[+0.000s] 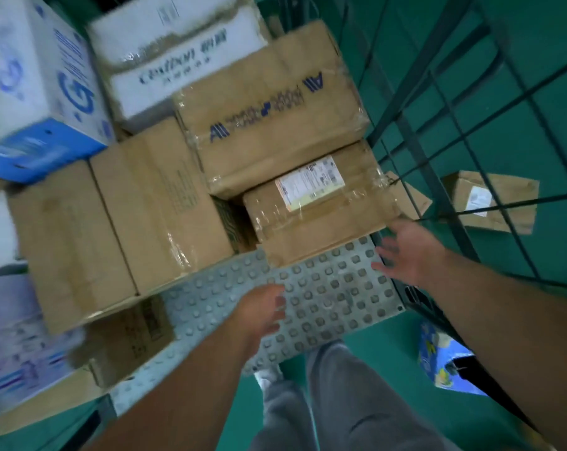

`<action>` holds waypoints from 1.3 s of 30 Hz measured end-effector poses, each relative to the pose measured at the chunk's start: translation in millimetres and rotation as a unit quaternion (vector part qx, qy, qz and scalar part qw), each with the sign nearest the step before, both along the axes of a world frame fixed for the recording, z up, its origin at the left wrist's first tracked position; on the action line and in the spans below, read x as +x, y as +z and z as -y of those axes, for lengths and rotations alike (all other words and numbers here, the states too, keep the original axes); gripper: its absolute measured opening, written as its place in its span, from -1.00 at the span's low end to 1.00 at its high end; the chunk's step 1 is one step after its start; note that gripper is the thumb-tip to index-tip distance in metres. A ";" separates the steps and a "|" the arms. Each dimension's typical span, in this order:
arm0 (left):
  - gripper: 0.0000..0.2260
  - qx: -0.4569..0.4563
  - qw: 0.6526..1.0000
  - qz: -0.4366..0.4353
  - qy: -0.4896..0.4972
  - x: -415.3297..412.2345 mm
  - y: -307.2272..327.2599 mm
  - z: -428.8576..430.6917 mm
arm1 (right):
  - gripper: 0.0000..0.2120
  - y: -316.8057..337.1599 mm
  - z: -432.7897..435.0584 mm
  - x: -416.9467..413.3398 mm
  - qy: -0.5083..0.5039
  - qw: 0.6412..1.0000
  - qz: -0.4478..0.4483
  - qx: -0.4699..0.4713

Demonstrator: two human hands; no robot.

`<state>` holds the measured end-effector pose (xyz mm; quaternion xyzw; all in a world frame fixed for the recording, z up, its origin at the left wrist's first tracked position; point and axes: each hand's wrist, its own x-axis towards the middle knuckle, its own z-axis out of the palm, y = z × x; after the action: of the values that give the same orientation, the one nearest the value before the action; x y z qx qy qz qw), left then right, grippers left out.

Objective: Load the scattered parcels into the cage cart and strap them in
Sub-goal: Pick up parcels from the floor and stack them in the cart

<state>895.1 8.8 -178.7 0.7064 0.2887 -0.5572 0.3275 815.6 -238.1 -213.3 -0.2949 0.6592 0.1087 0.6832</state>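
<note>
The cage cart's grey studded floor plate [324, 288] carries several stacked parcels. A small brown box with a white label [318, 209] lies at the front right, behind it a larger taped brown box [269, 115]. Two plain brown boxes [119, 216] fill the middle. My right hand [409, 252] hovers with fingers spread just right of the labelled box, holding nothing. Over the bare plate, my left hand [262, 310] hangs with loosely bent fingers, also empty.
The green wire cage wall [471, 102] stands at the right. Beyond it on the green floor lie a brown parcel [493, 200] and a blue printed bag [445, 362]. White and blue cartons [41, 86] sit at the left. My grey-trousered legs [340, 402] are below.
</note>
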 end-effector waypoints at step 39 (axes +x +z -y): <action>-0.84 -0.265 0.748 0.037 -0.607 -372.9 219.4 -120.9 | -0.75 236.4 -447.3 -527.5 -0.417 0.897 -0.023 -0.143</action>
<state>522.2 129.8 40.7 0.6380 -0.3725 -0.6658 0.1048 288.1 209.1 23.1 -0.0855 0.7454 -0.2748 0.6013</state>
